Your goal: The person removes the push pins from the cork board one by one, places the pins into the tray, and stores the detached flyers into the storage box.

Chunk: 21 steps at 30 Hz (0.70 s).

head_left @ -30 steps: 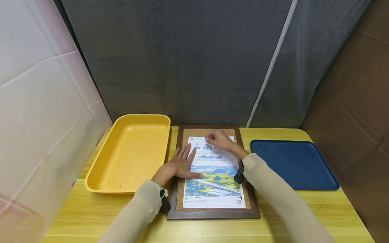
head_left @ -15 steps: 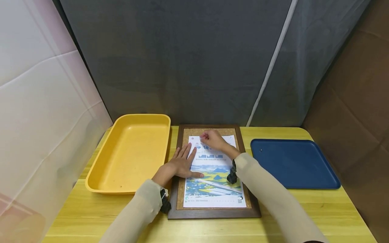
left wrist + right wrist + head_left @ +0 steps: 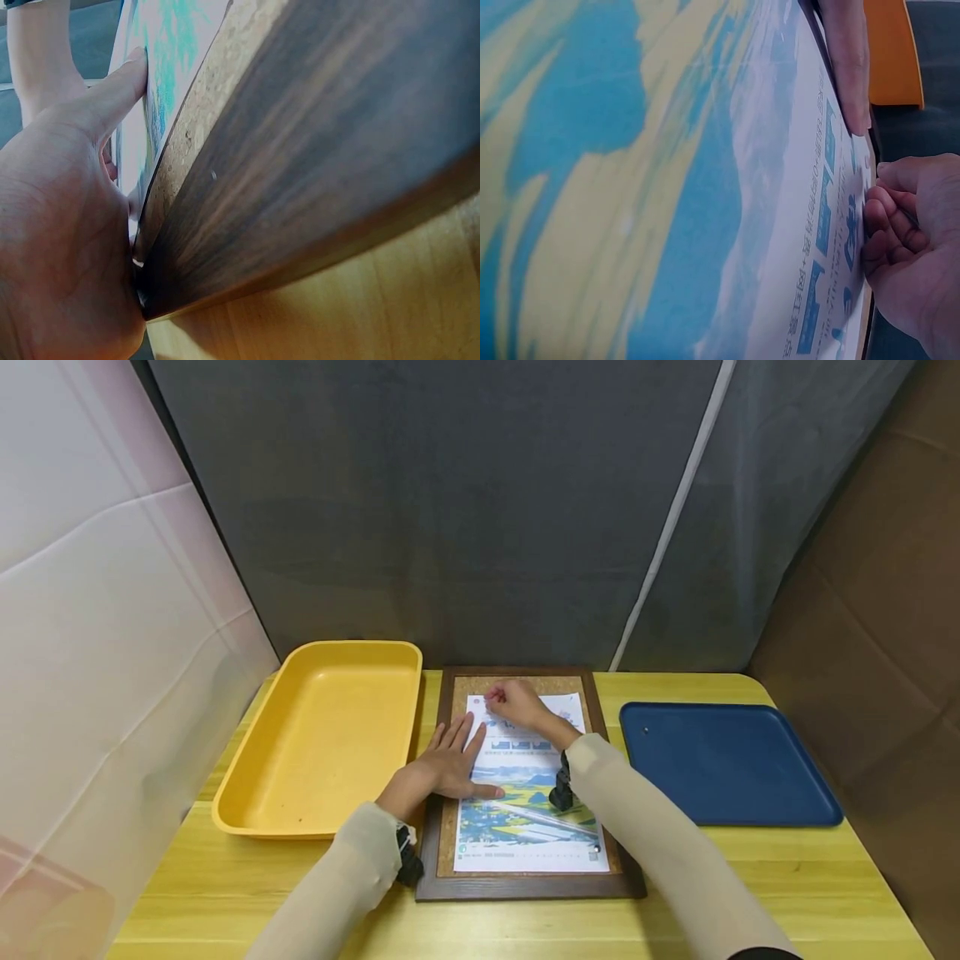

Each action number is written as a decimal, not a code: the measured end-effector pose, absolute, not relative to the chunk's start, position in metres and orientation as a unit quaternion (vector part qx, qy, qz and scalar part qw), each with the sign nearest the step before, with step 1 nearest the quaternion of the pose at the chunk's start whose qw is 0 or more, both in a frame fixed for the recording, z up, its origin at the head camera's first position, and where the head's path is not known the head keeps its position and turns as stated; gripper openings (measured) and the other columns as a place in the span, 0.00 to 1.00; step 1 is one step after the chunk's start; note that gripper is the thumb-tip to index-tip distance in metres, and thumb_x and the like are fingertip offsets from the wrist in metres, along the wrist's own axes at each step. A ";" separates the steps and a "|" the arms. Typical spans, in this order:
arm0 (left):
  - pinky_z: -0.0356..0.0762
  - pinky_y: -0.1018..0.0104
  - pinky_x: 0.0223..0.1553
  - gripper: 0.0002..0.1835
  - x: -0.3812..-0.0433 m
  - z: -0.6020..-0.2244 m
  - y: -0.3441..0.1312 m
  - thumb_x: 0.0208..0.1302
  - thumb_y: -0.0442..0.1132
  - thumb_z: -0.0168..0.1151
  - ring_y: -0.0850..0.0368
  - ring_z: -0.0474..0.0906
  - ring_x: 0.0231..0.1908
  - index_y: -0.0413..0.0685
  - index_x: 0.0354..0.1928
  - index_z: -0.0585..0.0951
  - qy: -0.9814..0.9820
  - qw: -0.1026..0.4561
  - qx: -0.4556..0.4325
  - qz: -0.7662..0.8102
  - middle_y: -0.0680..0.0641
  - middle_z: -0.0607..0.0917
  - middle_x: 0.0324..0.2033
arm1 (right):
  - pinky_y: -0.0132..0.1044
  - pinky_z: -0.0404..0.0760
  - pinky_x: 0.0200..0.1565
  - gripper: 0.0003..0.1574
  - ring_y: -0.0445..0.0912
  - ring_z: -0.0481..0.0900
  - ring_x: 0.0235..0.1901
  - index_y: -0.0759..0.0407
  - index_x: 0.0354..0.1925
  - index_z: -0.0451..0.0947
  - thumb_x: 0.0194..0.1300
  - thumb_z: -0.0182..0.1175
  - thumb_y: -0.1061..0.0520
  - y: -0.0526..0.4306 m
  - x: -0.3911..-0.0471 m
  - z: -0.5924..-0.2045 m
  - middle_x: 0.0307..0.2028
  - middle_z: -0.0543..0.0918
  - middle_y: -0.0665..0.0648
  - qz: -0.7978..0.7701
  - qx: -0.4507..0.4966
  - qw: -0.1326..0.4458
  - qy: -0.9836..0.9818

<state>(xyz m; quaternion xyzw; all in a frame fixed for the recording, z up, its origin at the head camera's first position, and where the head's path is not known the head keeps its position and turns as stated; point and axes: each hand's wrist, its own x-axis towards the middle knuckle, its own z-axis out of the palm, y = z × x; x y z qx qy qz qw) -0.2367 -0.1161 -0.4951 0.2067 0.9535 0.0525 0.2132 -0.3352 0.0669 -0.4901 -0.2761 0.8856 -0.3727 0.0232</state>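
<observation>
I see the printed sheet (image 3: 517,777) on the corkboard (image 3: 528,888), left hand (image 3: 446,771) splayed over its left edge, right hand (image 3: 517,704) curled near its far edge, contents unclear; likely light, easily creased, best held by edges

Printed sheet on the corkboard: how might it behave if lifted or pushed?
The printed sheet looks thin, so it would probably flop if lifted. Pushed, it may buckle rather than slide: the left hand rests on it, and a small pin-like spot shows near its lower right corner.
</observation>
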 end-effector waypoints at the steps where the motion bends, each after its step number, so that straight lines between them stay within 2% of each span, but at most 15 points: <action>1: 0.21 0.41 0.80 0.69 -0.235 -0.492 -0.116 0.60 0.82 0.56 0.43 0.20 0.83 0.50 0.86 0.35 0.953 0.214 0.208 0.053 0.42 0.26 0.84 | 0.36 0.82 0.43 0.10 0.49 0.84 0.37 0.72 0.46 0.86 0.70 0.63 0.67 0.066 -0.335 -0.490 0.37 0.88 0.62 -0.372 -0.276 0.023 0.886; 9: 0.29 0.42 0.82 0.65 -0.224 -0.475 -0.113 0.64 0.80 0.53 0.41 0.28 0.84 0.47 0.86 0.40 0.954 0.202 0.219 0.031 0.38 0.33 0.85 | 0.34 0.81 0.43 0.10 0.46 0.82 0.37 0.70 0.46 0.87 0.71 0.63 0.66 0.061 -0.337 -0.492 0.38 0.89 0.61 -0.363 -0.263 0.036 0.893; 13: 0.29 0.41 0.82 0.65 -0.224 -0.476 -0.113 0.63 0.80 0.54 0.41 0.28 0.84 0.47 0.86 0.40 0.954 0.203 0.216 0.033 0.38 0.33 0.85 | 0.33 0.80 0.42 0.09 0.45 0.82 0.36 0.70 0.46 0.87 0.71 0.63 0.66 0.059 -0.337 -0.493 0.37 0.89 0.61 -0.363 -0.258 0.035 0.895; 21: 0.22 0.42 0.81 0.68 -0.232 -0.491 -0.117 0.61 0.83 0.53 0.42 0.23 0.83 0.48 0.86 0.37 0.952 0.211 0.214 0.053 0.40 0.28 0.84 | 0.30 0.76 0.37 0.08 0.41 0.79 0.31 0.68 0.44 0.89 0.70 0.65 0.65 0.054 -0.340 -0.495 0.34 0.89 0.59 -0.364 -0.247 0.024 0.898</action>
